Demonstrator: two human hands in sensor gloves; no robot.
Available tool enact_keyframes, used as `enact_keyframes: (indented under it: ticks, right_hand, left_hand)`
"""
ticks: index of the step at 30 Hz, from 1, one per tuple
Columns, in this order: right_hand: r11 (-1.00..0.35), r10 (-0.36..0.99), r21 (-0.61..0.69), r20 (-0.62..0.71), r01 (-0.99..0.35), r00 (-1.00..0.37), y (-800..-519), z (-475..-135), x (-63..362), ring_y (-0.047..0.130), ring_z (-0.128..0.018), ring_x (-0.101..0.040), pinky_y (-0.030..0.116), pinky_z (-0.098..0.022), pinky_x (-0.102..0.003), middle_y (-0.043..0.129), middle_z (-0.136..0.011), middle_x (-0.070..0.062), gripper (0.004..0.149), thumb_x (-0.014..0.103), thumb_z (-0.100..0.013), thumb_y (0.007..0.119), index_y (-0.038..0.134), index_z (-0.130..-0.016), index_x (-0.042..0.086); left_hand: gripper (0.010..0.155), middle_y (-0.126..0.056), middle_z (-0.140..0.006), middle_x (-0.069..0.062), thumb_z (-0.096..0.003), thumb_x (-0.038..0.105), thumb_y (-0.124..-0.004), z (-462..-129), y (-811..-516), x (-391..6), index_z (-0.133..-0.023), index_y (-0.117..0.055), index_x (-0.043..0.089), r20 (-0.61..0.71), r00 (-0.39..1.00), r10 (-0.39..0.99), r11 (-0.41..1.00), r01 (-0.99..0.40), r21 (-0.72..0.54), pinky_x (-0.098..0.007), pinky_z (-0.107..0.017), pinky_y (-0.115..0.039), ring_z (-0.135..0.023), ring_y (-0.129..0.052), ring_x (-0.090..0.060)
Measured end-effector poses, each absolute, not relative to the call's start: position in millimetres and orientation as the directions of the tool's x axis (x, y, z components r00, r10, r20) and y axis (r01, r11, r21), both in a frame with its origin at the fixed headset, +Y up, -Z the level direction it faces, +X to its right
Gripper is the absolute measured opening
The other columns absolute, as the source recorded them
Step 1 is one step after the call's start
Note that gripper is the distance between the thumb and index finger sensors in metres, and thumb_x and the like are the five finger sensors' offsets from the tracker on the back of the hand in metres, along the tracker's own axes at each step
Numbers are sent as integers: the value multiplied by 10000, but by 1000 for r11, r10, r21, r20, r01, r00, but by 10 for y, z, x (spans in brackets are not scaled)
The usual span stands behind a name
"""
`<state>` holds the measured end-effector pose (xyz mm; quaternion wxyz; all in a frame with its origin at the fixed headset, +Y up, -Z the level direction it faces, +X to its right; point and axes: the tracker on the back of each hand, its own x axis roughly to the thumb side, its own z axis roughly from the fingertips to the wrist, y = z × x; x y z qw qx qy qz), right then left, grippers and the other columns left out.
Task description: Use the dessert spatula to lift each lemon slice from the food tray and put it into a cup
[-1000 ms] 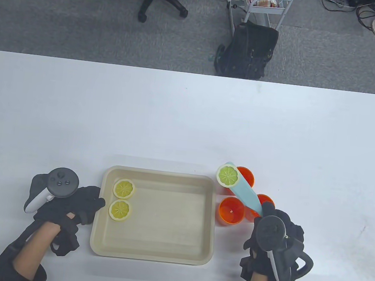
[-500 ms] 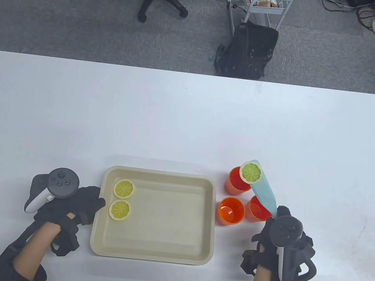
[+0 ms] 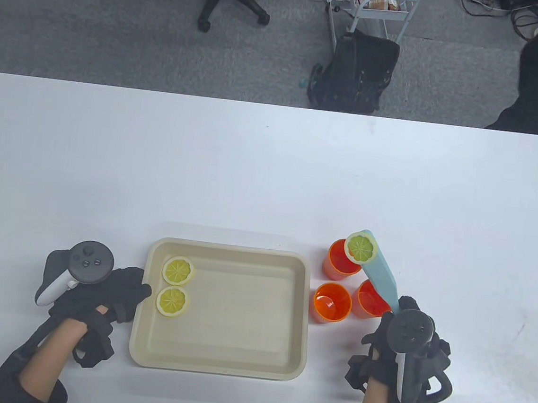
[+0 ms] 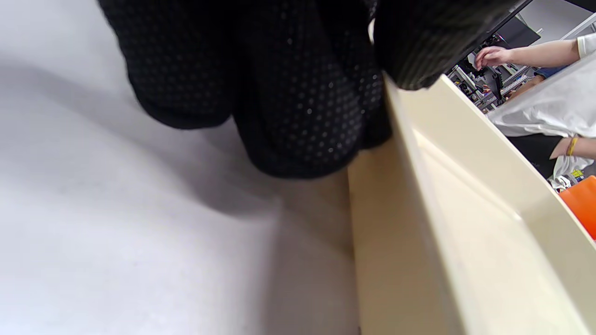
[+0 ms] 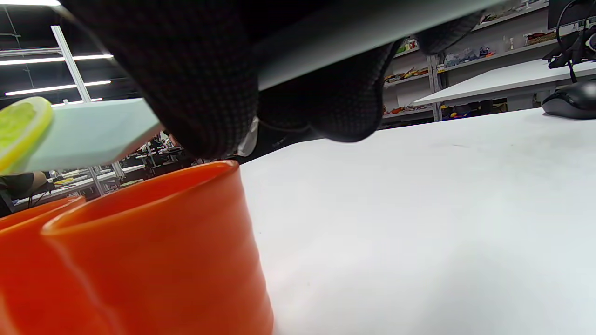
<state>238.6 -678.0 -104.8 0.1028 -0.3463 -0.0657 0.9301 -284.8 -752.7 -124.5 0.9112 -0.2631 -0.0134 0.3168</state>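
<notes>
In the table view we see a beige food tray (image 3: 216, 355) at lower centre, holding two lemon slices, one (image 3: 178, 270) above the other (image 3: 172, 301), both tucked against its left wall. To the right of the tray stand three orange cups: a far cup (image 3: 339, 260), a near-left cup (image 3: 332, 302) just beside the tray's right edge, and a near-right cup (image 3: 369, 300). We cannot make out anything lying inside the two near cups. Our right hand (image 3: 402, 352), at lower right, grips the handle of a pale blue dessert spatula (image 3: 381, 274), whose blade reaches up and left over the near-right cup. A third lemon slice (image 3: 361, 247) sits on the blade tip, overlapping the far cup's right rim. Our left hand (image 3: 98, 299), at lower left, lies on the table (image 3: 254, 162), and its fingers (image 4: 298, 116) loosely curl against the tray's left wall, one fingertip over the rim.
</notes>
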Motion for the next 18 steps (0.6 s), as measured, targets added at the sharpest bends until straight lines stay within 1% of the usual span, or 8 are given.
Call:
enact_keyframes:
  ticks: [6,13,18]
  right_hand:
    - [-972,228,-191,-636,-135,-738,-6782,-1050,2384,960,-715,-258,484,-732,-685,887,-841,-66,522,290,-407,994,842,-904,240]
    - [-971,230,-196,-635,-134,-737,-6783,-1048,2377,954,-723,-263,483,-733,-685,878,-850,-73,526,296,-417,979,830,-917,234]
    - [-963,259,-218,-591,-158,-764,-6748,-1030,2323,953,-730,-264,478,-734,-685,874,-859,-73,528,307,-424,968,822,-926,237]
  left_hand:
    - [598,-1001,-669,21,-572,461,-798,-1246,-7527,-2846,-1019,-706,75,-143,799,584,661,-570,-489,-428,-457,-905,-473,-1080,-143]
    - [598,-1001,-669,21,-573,462,-796,-1245,-7529,-2844,-1020,-705,75,-141,801,582,662,-568,-488,-427,-458,-904,-475,-1080,-141]
    - [597,-1001,-669,20,-574,461,-796,-1244,-7529,-2842,-1019,-706,74,-142,801,582,663,-568,-488,-429,-457,-903,-473,-1080,-143]
